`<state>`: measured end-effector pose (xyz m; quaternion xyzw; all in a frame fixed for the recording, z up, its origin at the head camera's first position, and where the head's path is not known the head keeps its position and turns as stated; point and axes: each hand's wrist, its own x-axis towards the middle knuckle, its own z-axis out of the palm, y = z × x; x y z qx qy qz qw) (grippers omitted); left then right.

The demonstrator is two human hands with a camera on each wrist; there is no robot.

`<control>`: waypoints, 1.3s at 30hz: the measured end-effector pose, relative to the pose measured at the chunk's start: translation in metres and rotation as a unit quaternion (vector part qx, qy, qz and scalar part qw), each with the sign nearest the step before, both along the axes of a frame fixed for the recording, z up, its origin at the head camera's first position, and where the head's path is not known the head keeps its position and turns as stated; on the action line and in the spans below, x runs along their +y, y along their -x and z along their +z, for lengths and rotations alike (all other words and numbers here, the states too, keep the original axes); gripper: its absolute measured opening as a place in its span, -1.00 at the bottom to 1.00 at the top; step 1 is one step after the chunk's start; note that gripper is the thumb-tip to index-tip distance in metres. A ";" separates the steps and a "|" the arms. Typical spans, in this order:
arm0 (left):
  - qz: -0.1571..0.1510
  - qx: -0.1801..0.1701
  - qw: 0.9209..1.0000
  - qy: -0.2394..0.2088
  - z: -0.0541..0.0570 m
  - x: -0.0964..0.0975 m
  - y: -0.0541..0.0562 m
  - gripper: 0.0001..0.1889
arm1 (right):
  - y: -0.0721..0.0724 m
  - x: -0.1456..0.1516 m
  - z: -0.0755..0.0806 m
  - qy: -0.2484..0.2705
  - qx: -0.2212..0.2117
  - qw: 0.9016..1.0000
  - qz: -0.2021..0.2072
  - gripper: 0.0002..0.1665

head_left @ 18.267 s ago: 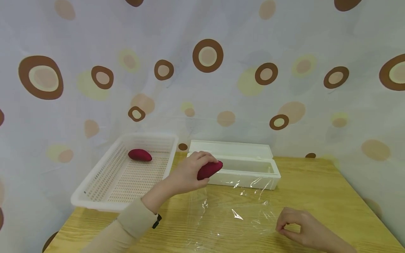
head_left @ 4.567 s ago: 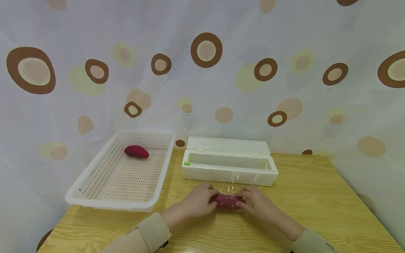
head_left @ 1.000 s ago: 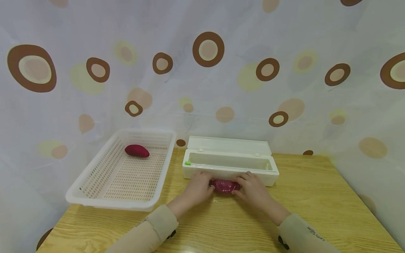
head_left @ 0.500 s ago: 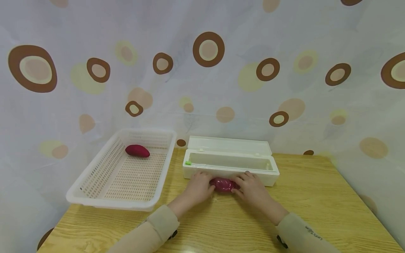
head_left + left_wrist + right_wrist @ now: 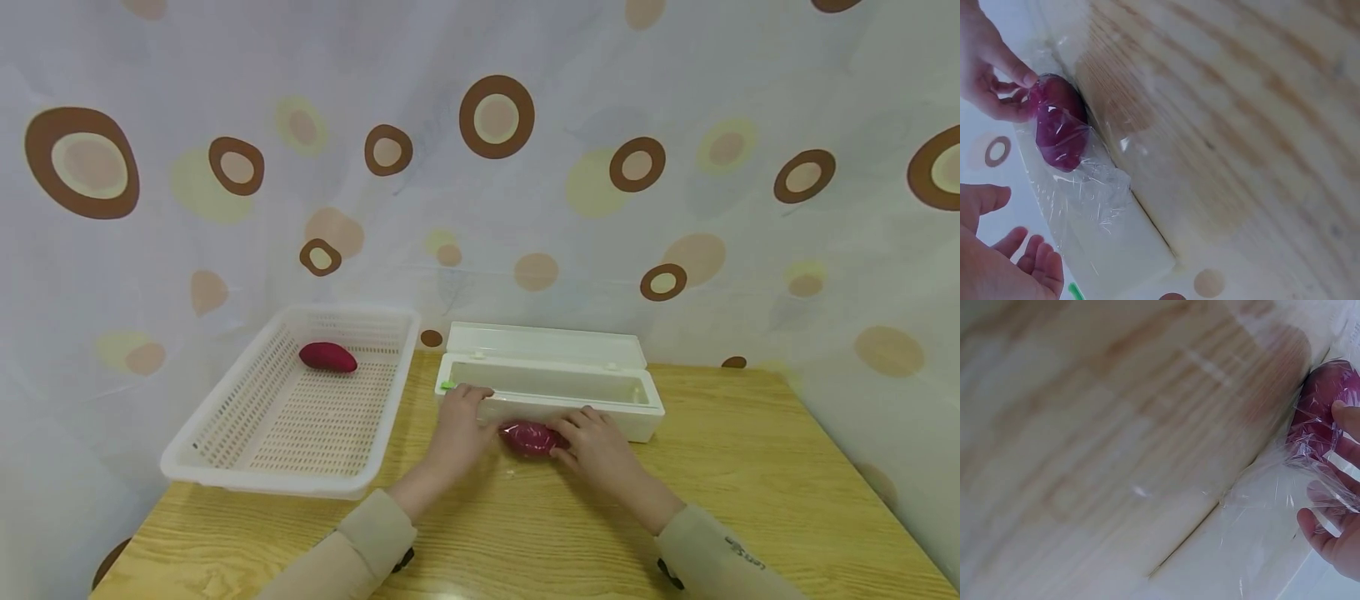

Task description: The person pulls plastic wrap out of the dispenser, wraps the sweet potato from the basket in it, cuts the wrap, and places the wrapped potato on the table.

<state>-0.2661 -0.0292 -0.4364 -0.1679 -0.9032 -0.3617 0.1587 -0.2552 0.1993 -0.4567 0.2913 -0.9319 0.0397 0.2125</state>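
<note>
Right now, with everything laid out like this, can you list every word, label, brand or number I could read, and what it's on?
Right sleeve: dark lettering, too small and slanted to read with certainty.
Left sleeve: a small dark mark, too small to tell whether it is writing.
White box, white basket, red item wrapped in clear film: no readable text.
</note>
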 end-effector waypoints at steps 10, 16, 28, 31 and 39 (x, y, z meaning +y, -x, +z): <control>0.054 0.028 0.996 -0.068 -0.005 -0.008 0.009 -0.45 | 0.000 -0.001 0.000 -0.003 0.008 1.000 0.006 -0.57; 0.091 -0.001 0.990 -0.108 -0.005 -0.012 0.013 -0.23 | 0.000 -0.001 0.001 0.000 0.008 1.000 0.006 -0.57; 0.126 -0.127 0.948 -0.262 -0.013 -0.014 0.022 0.06 | 0.001 -0.001 0.001 0.003 -0.003 1.000 0.004 -0.55; 0.117 -0.156 0.932 -0.305 -0.014 -0.016 0.022 0.06 | 0.001 -0.001 0.001 0.000 -0.003 1.000 0.004 -0.55; 0.104 -0.185 0.899 -0.383 -0.020 -0.016 0.024 -0.01 | 0.001 -0.001 0.003 -0.002 -0.010 1.000 -0.001 -0.54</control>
